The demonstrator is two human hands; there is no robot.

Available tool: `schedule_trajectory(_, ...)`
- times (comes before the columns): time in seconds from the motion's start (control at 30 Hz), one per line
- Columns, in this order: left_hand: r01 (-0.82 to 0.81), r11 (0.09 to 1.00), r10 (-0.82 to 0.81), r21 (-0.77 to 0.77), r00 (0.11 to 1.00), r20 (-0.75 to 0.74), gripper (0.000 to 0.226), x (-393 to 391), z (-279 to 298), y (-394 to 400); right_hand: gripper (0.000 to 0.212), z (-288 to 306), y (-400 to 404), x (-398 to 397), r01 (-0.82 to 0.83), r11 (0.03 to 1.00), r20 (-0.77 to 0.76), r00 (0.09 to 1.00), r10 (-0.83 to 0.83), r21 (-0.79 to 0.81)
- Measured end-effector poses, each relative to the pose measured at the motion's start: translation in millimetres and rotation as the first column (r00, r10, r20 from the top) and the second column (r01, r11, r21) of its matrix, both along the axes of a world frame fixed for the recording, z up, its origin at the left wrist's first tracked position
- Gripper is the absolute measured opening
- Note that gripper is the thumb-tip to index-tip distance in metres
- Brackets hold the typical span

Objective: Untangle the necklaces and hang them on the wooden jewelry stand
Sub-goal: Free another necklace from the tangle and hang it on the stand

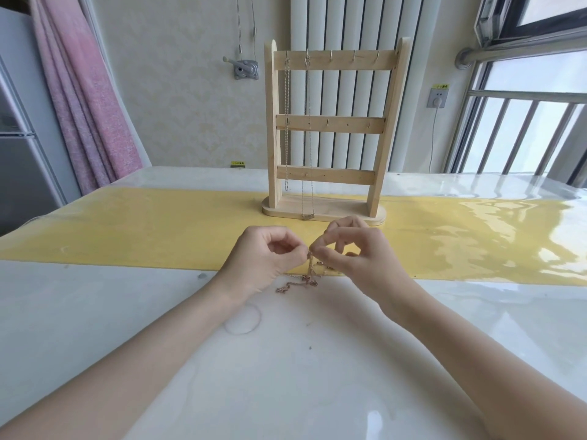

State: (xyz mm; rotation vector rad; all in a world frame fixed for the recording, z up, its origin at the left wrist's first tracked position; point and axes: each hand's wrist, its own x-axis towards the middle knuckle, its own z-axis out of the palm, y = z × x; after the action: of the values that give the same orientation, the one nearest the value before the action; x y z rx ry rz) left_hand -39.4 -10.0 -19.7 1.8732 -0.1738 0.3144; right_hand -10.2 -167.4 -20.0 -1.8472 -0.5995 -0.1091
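Observation:
A tangle of rose-gold necklaces (301,281) lies on the white table just in front of me, partly lifted. My left hand (270,258) pinches the top of the chain between thumb and forefinger. My right hand (352,252) pinches the same chain right beside it, fingertips almost touching. The wooden jewelry stand (330,125) rises upright behind my hands on the yellow runner. Two silver necklaces (287,122) hang from hooks at the left of its top bar, the longer one (307,154) reaching down to the base.
A yellow runner (158,230) crosses the glossy white table (286,360). A white radiator (349,20) and wall stand behind the stand, a pink curtain (85,100) at the left and barred windows (524,128) at the right.

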Motion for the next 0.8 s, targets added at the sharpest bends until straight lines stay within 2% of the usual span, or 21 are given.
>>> schedule_trajectory(0.13, -0.01, 1.0, 0.01, 0.026, 1.0, 0.017, 0.014, 2, -3, 1, 0.015, 3, -2, -3, -0.038, 0.999, -0.062, 0.997, 0.039, 0.019)
schedule_trajectory(0.37, -0.022, 0.99, 0.008, 0.14, 0.995, 0.103, 0.027, 4, -5, 4, 0.018, 2, 1, -1, -0.037, 0.997, -0.007, 0.999, 0.036, -0.063)
schedule_trajectory(0.5, -0.046, 0.957, -0.015, 0.286, 0.978, 0.206, 0.013, 1, -4, 2, 0.026, -1, 3, -1, -0.046, 0.983, 0.089, 0.994, 0.063, -0.177)
schedule_trajectory(0.6, -0.019, 0.925, -0.074, 0.38, 0.97, 0.23, 0.01, -1, -3, 4, 0.023, -6, 4, 1, -0.023, 0.977, 0.148, 0.987, 0.056, -0.213)
schedule_trajectory(0.7, -0.008, 0.936, -0.065, 0.351, 0.978, 0.196, 0.017, 0, -5, 3, 0.015, -11, 4, 3, 0.03, 0.975, 0.275, 0.961, 0.033, -0.221)
schedule_trajectory(0.8, 0.028, 0.965, -0.051, 0.261, 0.995, 0.08, 0.022, 1, -5, 2, 0.01, -14, 5, 2, 0.078, 0.969, 0.433, 0.901, 0.032, -0.233)
